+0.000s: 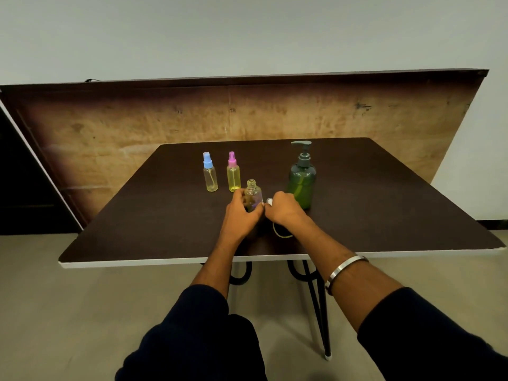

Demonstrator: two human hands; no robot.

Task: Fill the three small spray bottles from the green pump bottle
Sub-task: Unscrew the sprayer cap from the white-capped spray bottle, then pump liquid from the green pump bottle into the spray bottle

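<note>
A green pump bottle (301, 182) stands on the dark table (165, 232), right of centre. Two capped spray bottles stand at the back: one with a blue cap (210, 173), one with a pink cap (233, 173), both holding yellowish liquid. An uncapped clear small bottle (253, 191) stands upright in front of them, and my left hand (243, 213) grips its lower body. My right hand (283, 210) holds the white spray cap (269, 200), low beside that bottle; its yellowish dip tube (280, 234) curls out below my wrist.
A large wooden board (165, 119) leans against the wall behind the table. The table's white front edge (192, 262) runs below my forearms, with black metal legs underneath. A silver bangle (345, 270) sits on my right forearm.
</note>
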